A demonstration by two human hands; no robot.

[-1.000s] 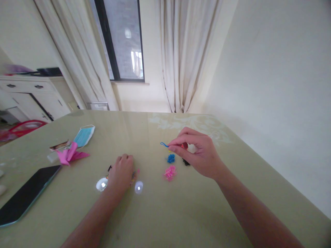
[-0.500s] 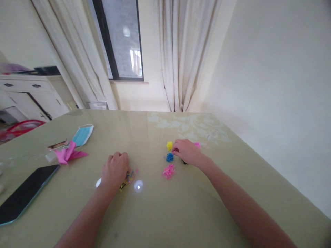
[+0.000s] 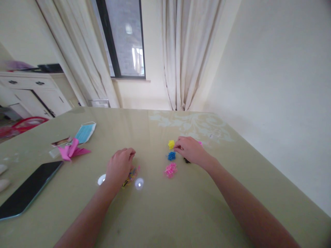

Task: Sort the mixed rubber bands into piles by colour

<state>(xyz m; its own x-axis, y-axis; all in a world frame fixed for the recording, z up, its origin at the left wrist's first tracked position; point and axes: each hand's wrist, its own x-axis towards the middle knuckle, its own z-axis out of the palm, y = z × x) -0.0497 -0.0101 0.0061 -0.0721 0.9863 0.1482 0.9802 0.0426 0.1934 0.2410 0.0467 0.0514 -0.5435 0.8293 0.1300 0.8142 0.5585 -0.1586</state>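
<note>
My left hand point(image 3: 120, 166) hovers by a mixed-colour heap of small bands point(image 3: 130, 176), partly covering it. Its thumb and fingertips are pinched together; anything between them is too small to make out. Over on the right, my right hand point(image 3: 190, 148) is also pinched, its fingertips just beside a yellow pile point(image 3: 171, 144) and a blue pile point(image 3: 171, 156). What it pinches cannot be seen. Closer to me lies a pink pile point(image 3: 171, 170). A black pile point(image 3: 187, 160) shows under my right hand, and something pink point(image 3: 201, 143) peeks out behind it.
A black-screened phone point(image 3: 31, 189), a pink folded-paper bird point(image 3: 73, 151) and a blue face mask point(image 3: 86, 133) lie on the table's left. A white round object point(image 3: 101, 179) sits partly behind my left wrist. A wall point(image 3: 279, 86) borders the table's right side.
My left hand has lifted slightly and shifted right from the mixed heap, its fingertips now pointing forward. My right hand stays by the yellow and blue piles. The view has shifted a little.
</note>
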